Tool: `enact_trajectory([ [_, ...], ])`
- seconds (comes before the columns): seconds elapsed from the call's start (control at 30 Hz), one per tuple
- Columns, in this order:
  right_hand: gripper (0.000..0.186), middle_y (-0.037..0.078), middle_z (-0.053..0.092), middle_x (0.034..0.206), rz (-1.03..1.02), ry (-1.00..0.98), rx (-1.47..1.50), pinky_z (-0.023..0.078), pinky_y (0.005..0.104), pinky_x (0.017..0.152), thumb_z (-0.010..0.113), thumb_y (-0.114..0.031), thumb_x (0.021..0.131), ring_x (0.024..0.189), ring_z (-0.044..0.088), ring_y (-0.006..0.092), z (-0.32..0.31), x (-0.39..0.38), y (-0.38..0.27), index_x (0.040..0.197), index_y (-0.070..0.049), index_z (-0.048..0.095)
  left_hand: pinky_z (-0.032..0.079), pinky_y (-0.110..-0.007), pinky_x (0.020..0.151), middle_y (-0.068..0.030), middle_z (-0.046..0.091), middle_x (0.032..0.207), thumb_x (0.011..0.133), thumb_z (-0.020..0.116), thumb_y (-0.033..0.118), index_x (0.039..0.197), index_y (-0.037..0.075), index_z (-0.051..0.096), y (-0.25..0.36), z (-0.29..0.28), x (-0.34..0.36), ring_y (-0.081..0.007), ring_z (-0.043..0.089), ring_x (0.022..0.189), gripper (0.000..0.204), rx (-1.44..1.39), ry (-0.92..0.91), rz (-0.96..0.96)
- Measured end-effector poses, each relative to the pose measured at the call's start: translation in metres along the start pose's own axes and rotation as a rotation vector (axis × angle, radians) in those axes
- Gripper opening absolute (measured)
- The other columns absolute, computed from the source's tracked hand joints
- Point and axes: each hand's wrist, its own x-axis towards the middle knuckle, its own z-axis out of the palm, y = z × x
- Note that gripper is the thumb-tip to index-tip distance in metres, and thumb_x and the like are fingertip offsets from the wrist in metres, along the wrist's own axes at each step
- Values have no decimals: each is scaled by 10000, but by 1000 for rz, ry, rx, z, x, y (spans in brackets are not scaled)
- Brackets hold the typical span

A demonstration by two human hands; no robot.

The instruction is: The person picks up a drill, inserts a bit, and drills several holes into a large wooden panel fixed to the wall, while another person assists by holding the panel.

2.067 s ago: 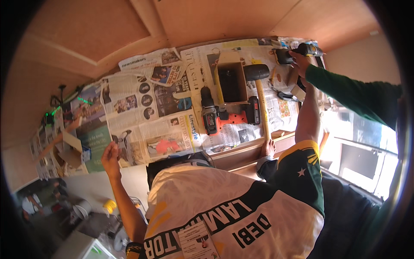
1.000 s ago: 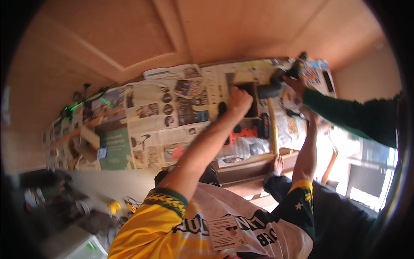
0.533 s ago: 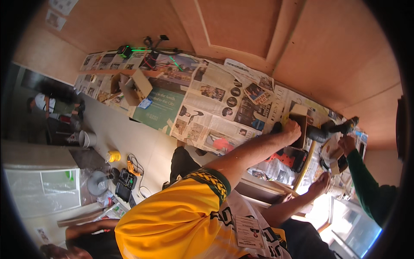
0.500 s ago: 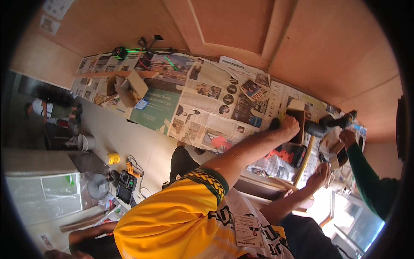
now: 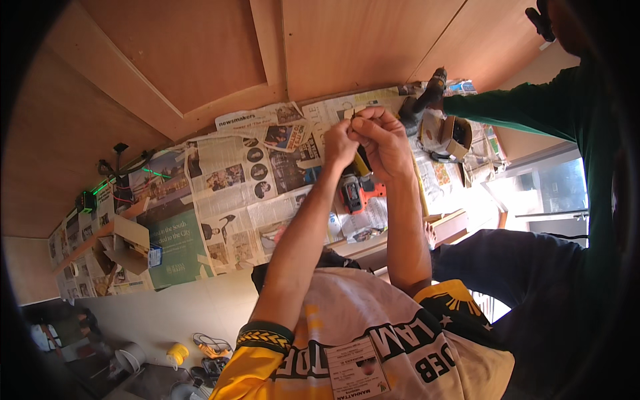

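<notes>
Newspaper-covered bench (image 5: 230, 200); small dark piece (image 5: 354, 116) (kind unclear) between left grip (image 5: 339, 143) and right grip (image 5: 385, 147), both pinched narrow.

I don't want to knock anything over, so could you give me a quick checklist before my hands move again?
1. Hands together: ok. Left hand and right hand meet above the newspaper.
2. What is between the fingers: cannot tell, too small to make out.
3. Red drill resting on the newspaper: ok.
4. Full view of the drill: not ok. The right forearm hides part of it.
5. Co-worker's green sleeve apart from both hands: ok, it is farther right.
6. Open cardboard box away from the hands: ok, far left.
</notes>
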Motion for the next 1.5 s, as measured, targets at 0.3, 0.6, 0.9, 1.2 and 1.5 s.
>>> enact_trajectory([
  [0.3,175,114,767,804,119,74,-858,595,317,714,813,-58,810,725,740,143,-47,12,207,958,19,757,477,-233,538,-66,714,800,858,759,49,846,-10,708,-134,-180,-57,-111,628,625,79,-419,226,-590],
  [0.6,318,112,781,951,-90,172,-825,612,293,778,707,-181,986,872,748,144,-58,8,100,1241,9,724,537,-227,583,-89,760,790,850,817,38,1032,-30,747,-141,-219,-90,-118,740,715,206,-210,348,-466],
  [0.9,299,160,773,940,-190,720,-1457,590,375,750,637,-139,943,837,754,233,-261,-82,-7,1191,-2,733,565,-281,631,-81,758,841,910,787,113,1143,1,739,-141,-264,-140,-134,706,669,263,238,388,-495],
  [1.2,320,186,716,1226,-401,609,-1554,475,469,1044,653,-108,885,1172,645,393,-181,-88,62,1192,-73,735,564,-336,768,-91,780,911,880,788,117,1092,60,768,-160,-231,-93,-182,728,819,221,321,273,-258],
  [1.5,293,200,755,1099,-368,769,-1348,574,409,863,636,-88,917,970,748,320,-199,-75,-8,1192,-29,717,547,-281,709,-37,721,895,933,732,26,1159,-15,739,-185,-262,-118,-117,648,755,229,26,353,-388],
])
